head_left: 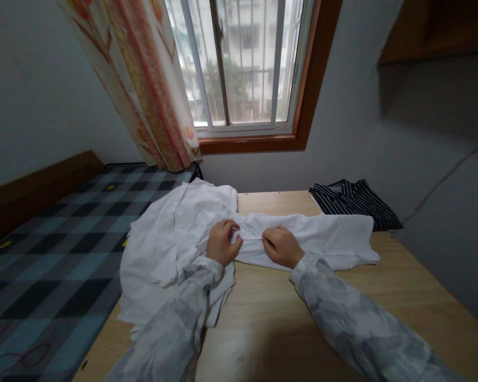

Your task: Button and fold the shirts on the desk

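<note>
A crumpled white shirt [167,239] lies across the left half of a wooden table [263,318], one part stretched to the right. My left hand [222,243] pinches a fold of the white cloth near the shirt's middle, fingers closed. A short way to its right, my right hand [282,246] also grips the cloth's edge with closed fingers. The fabric is pulled taut between the two hands. Both arms wear pale grey patterned sleeves.
A folded black striped garment [352,200] sits at the table's far right corner. A bed with a checked blue and black cover [43,254] adjoins the table on the left. Behind are a barred window [242,63] and a floral curtain [143,79].
</note>
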Demonstrator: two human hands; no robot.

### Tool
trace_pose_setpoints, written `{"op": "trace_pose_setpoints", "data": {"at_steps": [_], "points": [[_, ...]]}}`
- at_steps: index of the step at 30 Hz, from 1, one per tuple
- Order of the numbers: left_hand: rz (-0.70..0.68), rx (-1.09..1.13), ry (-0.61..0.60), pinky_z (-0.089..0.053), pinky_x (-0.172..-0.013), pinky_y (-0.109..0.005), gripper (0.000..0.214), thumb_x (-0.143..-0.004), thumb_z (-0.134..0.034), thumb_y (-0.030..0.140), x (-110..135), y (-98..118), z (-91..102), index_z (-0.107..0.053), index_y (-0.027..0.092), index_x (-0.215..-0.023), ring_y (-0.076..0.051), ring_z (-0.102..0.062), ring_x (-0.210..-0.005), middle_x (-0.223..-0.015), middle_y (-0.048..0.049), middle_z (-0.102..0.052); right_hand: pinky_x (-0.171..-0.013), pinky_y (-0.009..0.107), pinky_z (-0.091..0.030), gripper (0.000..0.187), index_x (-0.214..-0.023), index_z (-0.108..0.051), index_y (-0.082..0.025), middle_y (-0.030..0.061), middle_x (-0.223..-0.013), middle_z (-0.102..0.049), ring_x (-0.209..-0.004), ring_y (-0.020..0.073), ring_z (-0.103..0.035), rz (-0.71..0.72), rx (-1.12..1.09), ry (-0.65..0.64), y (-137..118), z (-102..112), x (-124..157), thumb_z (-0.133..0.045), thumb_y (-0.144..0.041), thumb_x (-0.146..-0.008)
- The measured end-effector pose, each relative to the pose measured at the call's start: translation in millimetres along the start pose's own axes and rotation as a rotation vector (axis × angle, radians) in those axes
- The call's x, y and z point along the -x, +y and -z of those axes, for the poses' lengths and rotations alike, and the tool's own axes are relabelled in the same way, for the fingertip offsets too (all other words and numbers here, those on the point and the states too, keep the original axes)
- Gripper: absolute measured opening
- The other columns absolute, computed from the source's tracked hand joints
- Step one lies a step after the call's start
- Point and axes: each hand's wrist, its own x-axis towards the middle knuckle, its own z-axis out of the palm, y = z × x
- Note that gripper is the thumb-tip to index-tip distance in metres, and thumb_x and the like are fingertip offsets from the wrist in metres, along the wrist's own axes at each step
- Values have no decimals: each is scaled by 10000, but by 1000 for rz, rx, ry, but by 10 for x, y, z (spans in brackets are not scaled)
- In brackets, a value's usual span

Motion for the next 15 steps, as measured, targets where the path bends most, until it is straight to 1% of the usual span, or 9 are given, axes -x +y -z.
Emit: {"op": "trace_pose_setpoints", "data": {"at_steps": [2, 4, 5, 7, 10, 12, 15], "points": [[-63, -10, -59, -489, -1014, -450, 321, -739, -690, 173, -3, 26, 14, -665, 233, -1053, -293, -644, -1100, -1147, -76, -702, -814, 342, -357, 149, -802, -584, -207, 47, -781, -665, -761, 202, -565, 26, -13, -22, 37, 37, 45, -530, -173, -936], [-122, -1, -127, -481, -1036, -458, 373, -701, -699, 160, -2, 40, 18, -652, 235, -1063, -301, -635, -1121, -1162, -74, -696, -776, 338, -340, 139, -737, -551, -216, 32, -719, -642, -696, 189, -529, 7, 6, -33, 76, 47, 74, -552, -182, -872], [-143, 8, -152, -483, -1036, -455, 381, -697, -704, 161, -1, 43, 15, -646, 235, -1066, -301, -633, -1120, -1159, -72, -694, -756, 336, -329, 137, -709, -538, -219, 25, -685, -628, -664, 183, -508, -14, 24, -35, 94, 41, 83, -566, -192, -841], [-155, 17, -164, -493, -1018, -441, 353, -726, -713, 181, 1, 45, 7, -640, 239, -1067, -294, -636, -1108, -1143, -69, -690, -717, 334, -305, 151, -662, -522, -222, 13, -620, -596, -609, 173, -465, -57, 66, -42, 124, 14, 98, -589, -218, -797], [-121, -21, -112, -505, -962, -420, 227, -816, -714, 235, 5, 56, 0, -640, 248, -1030, -282, -645, -1063, -1088, -63, -685, -672, 329, -265, 173, -623, -528, -222, 11, -573, -573, -572, 167, -438, -104, 113, -55, 146, -28, 114, -593, -241, -781], [-65, -93, -51, -505, -917, -419, 182, -838, -734, 275, 7, 71, 3, -628, 248, -984, -284, -645, -1017, -1036, -66, -674, -656, 328, -248, 181, -610, -538, -220, 15, -563, -574, -562, 166, -437, -119, 129, -59, 149, -38, 123, -586, -249, -783], [42, -227, 26, -492, -875, -430, 285, -809, -806, 370, 5, 85, 9, -592, 245, -951, -303, -636, -970, -976, -75, -656, -645, 329, -234, 190, -599, -542, -217, 18, -551, -573, -550, 163, -434, -121, 137, -54, 146, -28, 132, -583, -264, -778]]}}
